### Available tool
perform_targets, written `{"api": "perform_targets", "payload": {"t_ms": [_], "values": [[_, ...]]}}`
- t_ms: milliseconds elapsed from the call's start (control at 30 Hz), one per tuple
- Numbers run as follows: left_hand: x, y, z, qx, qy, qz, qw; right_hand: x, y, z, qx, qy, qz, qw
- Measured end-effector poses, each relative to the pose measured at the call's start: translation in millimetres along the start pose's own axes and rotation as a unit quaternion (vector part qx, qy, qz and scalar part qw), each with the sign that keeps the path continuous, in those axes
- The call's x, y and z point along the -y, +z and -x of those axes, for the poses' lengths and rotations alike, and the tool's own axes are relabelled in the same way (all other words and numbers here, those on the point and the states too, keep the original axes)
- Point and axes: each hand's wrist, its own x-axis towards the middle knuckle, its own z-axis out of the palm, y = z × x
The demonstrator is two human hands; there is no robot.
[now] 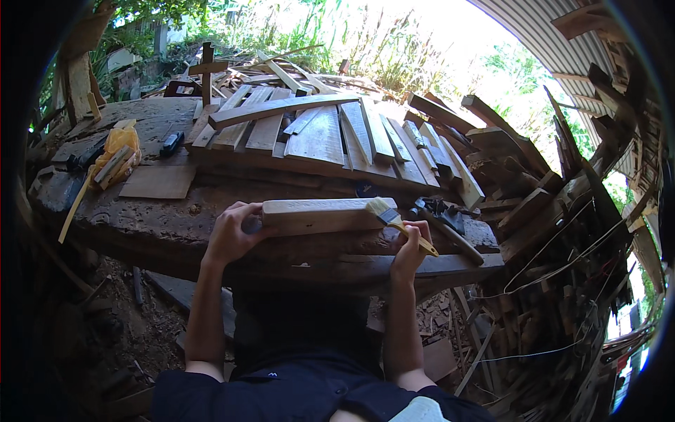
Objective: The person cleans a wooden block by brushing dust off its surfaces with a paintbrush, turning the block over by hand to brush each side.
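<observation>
A pale wooden block [316, 216] lies lengthwise before me at the near side of the rough workbench [162, 225]. My left hand [235, 231] grips the block's left end, thumb on the near face and fingers behind. In my right hand [410, 250] is a paintbrush [395, 219] with a yellow handle, a metal band and light bristles. The bristles touch the top of the block near its right end. Beyond the block's right end, a hammer-like tool with a long wooden handle [457, 241] rests on the bench.
Several cut boards [316, 137] lie side by side on the bench's far part, with a long plank [281, 110] across them. On the left are a yellow plastic bag [123, 148] and a thin flat board [158, 181]. Stacked scrap wood [513, 211] crowds the right.
</observation>
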Motion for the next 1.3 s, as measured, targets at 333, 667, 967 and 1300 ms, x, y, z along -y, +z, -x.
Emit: {"api": "perform_targets", "payload": {"t_ms": [333,667,967,1300], "values": [[0,0,1,0.000,0.000,-0.012,1.000,-11,-4,-9,-0.048,-0.047,-0.031,0.997],[-1,1,0,0.013,-0.022,-0.004,1.000,3,5,0,-0.069,-0.016,-0.032,0.997],[-7,0,-2,0.006,-0.016,-0.004,1.000,-32,-16,-8,-0.011,-0.079,0.026,0.996],[-2,1,1,-0.003,-0.016,-0.003,1.000,9,19,1,-0.008,-0.044,0.067,0.997]]}}
